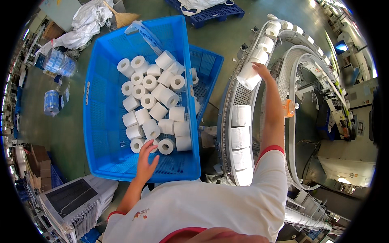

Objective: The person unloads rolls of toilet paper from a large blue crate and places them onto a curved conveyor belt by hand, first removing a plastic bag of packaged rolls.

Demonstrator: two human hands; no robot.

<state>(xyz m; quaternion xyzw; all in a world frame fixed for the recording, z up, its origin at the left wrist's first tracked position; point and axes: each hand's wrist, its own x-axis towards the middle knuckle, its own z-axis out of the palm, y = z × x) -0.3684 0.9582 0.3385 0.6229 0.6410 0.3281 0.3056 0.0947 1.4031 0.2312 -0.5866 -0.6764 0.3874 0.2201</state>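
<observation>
My right hand point(262, 72) reaches out over a curved conveyor point(243, 97) and grips a white toilet paper roll point(248, 76) by its right side. That roll lies tilted on the belt, against another roll point(259, 56) just beyond it. My left hand point(146, 162) is open, fingers apart, at the near end of a large blue plastic crate point(109, 162). Its fingertips overlap a roll point(151, 144) in the crate; whether they touch it I cannot tell. Many white rolls point(149, 83) lie loosely heaped there, some upright, some on their sides.
More rolls point(241, 137) line the near belt, and others follow its far bend. A bottle with an orange label point(288, 108) stands beside the conveyor's inner rail. Another blue crate point(210, 67) sits behind the large one. A grey machine point(73, 198) is at lower left, a broom point(121, 18) at the back.
</observation>
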